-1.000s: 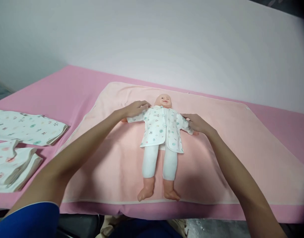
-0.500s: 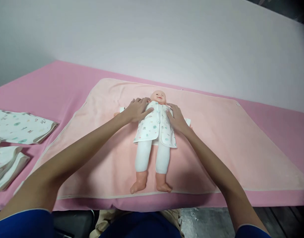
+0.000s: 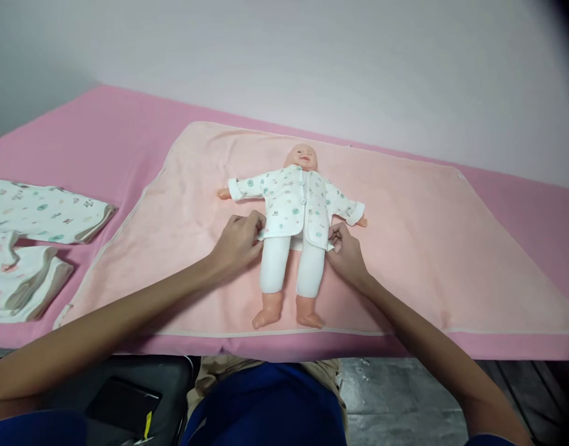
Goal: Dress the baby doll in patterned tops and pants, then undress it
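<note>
A baby doll (image 3: 308,160) lies on its back with its arms spread, its bare feet toward me. It wears a white printed jacket (image 3: 286,201), closed down the front, over white legs. My left hand (image 3: 241,241) pinches the jacket's lower hem at the left side. At the right side my right hand (image 3: 347,251) has its fingers closed on the opposite hem corner. Under the doll is a peach blanket (image 3: 418,248), spread flat.
On the left of the pink table cover (image 3: 126,118) lie folded printed baby clothes (image 3: 47,214) and a second folded stack (image 3: 28,279). A pale wall (image 3: 312,62) rises behind. Below the front edge is a black seat (image 3: 168,378) with a dark flat object on it.
Both hands have moved from the doll's shoulders down to the jacket's hem and closed on its sides. The doll's sleeves now show fully. The view has shifted slightly.
</note>
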The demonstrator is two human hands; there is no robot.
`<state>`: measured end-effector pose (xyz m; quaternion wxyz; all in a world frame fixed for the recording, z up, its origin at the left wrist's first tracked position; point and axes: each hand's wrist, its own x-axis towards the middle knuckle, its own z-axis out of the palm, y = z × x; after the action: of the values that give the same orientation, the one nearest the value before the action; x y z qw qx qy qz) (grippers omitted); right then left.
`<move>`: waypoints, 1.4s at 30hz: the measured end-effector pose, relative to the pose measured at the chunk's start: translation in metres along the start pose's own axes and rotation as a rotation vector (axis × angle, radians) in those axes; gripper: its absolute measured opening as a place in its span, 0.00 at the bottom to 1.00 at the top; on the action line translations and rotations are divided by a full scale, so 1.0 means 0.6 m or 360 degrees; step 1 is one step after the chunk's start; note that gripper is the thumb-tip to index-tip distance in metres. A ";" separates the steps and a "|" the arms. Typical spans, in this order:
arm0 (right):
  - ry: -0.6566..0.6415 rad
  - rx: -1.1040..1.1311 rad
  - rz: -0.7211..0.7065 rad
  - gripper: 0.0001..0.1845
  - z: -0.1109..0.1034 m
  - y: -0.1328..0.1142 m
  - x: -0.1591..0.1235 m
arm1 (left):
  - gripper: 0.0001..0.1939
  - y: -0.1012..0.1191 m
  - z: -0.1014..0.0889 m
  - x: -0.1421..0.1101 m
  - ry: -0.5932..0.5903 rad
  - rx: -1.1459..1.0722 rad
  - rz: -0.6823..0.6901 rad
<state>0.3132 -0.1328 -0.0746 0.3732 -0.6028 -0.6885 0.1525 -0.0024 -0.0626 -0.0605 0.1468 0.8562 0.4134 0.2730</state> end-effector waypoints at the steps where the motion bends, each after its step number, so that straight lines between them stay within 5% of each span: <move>1: 0.0061 0.0039 0.0020 0.10 -0.009 -0.010 0.002 | 0.07 0.001 -0.009 -0.001 0.0048 0.0017 0.0021; 4: 0.0161 -0.0005 -0.0045 0.11 -0.047 -0.039 -0.005 | 0.08 0.002 -0.040 -0.016 0.0139 0.0215 0.0165; 7: 0.0025 -0.0265 -0.0326 0.13 -0.068 -0.056 -0.006 | 0.09 0.013 -0.054 -0.027 0.0118 0.0343 0.0324; 11: -0.0051 -0.0547 -0.0606 0.13 -0.054 -0.062 0.024 | 0.12 0.045 -0.037 -0.002 0.0119 0.0405 0.0553; 14: -0.0112 -0.0623 -0.0774 0.02 -0.034 -0.070 0.057 | 0.05 0.062 -0.021 0.031 0.0091 0.0512 0.0689; 19: -0.0300 -0.0619 -0.1085 0.09 -0.040 -0.098 0.078 | 0.05 0.042 -0.039 0.053 0.0000 0.0231 0.0953; 22: -0.0424 -0.0344 -0.0920 0.12 -0.055 -0.106 0.083 | 0.08 0.009 -0.069 0.060 0.0024 0.0060 0.0761; 25: -0.0338 -0.0135 -0.0645 0.10 -0.047 -0.093 0.120 | 0.15 -0.030 -0.081 0.104 0.0126 -0.0064 0.0399; 27: -0.0181 -0.0132 -0.0572 0.08 -0.023 -0.077 0.163 | 0.18 -0.059 -0.071 0.156 0.0132 -0.0117 0.0186; 30: 0.0055 -0.0155 -0.0520 0.06 0.022 -0.053 0.228 | 0.23 -0.091 -0.035 0.236 -0.0118 -0.0309 -0.0011; 34: 0.0099 -0.0067 -0.0430 0.07 0.048 -0.041 0.270 | 0.26 -0.099 0.004 0.283 -0.0293 -0.0440 0.0059; 39: -0.0173 0.0188 -0.0250 0.20 -0.053 -0.011 0.275 | 0.34 -0.123 -0.041 0.273 -0.0521 -0.0371 0.0068; 42: -0.0680 -0.0185 -0.0059 0.39 -0.133 0.032 0.271 | 0.56 -0.155 -0.088 0.268 -0.0783 -0.0234 -0.0199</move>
<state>0.3833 0.0061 0.0201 0.1863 -0.5646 -0.7704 0.2301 -0.0101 0.1229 -0.0066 0.3213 0.8567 0.3963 0.0762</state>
